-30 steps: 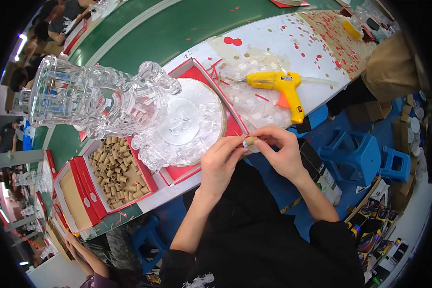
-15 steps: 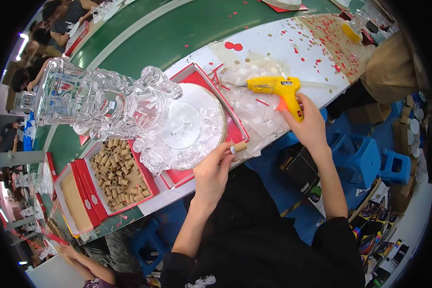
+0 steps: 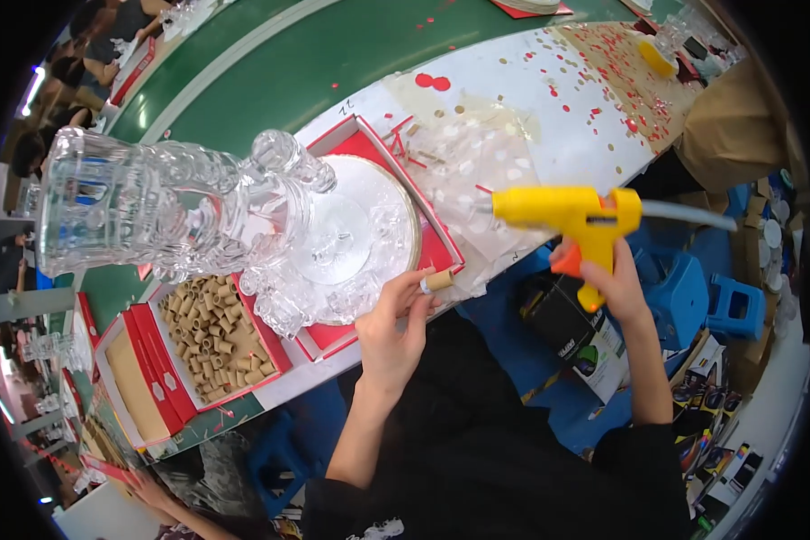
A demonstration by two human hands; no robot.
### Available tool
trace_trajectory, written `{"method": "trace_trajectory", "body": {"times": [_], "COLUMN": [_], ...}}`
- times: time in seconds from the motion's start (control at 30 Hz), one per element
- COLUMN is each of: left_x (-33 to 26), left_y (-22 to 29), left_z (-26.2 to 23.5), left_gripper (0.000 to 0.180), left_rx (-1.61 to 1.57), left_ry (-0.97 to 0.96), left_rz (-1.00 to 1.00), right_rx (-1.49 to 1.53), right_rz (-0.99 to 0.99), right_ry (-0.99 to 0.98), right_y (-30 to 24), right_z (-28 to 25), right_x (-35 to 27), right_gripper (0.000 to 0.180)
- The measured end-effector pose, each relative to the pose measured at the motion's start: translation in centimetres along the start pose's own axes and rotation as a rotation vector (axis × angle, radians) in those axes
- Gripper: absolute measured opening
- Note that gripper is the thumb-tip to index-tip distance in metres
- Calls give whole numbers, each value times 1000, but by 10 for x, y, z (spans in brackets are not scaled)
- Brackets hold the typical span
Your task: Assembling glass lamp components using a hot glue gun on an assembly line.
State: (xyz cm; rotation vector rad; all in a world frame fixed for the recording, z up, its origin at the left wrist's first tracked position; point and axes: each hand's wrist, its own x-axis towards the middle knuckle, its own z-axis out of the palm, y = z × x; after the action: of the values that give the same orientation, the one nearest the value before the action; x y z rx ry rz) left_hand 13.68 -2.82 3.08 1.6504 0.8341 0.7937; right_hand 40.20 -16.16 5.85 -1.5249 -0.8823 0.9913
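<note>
The left hand (image 3: 394, 335) is pinching a cardboard tube (image 3: 438, 280) end-out toward the glue gun (image 3: 574, 219), which the right hand (image 3: 614, 286) is gripping, nozzle pointing left.

This was a factory assembly line. A long green conveyor belt (image 3: 270, 63) ran beside the worktop (image 3: 549, 117). Boxes of cardboard tubes (image 3: 211, 337) sat ready.

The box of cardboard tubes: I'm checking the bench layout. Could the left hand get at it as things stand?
Probably yes. The box of cardboard tubes lies open-topped just left of the left hand, with only the red tray corner between. But that hand already pinches a small tube.
</note>
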Motion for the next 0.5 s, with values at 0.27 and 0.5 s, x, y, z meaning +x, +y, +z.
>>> {"method": "trace_trajectory", "body": {"times": [0.27, 0.5], "left_x": [1, 2], "left_y": [3, 4], "left_z": [-5, -2], "left_gripper": [23, 22], "left_rx": [-4, -25], "left_ry": [-22, -25], "left_rz": [-31, -32], "right_rx": [344, 254], "right_rz": [95, 71], "right_ry": [-237, -152], "right_y": [-14, 5], "right_z": [34, 35], "right_x": [-41, -42], "right_gripper": [51, 46]}}
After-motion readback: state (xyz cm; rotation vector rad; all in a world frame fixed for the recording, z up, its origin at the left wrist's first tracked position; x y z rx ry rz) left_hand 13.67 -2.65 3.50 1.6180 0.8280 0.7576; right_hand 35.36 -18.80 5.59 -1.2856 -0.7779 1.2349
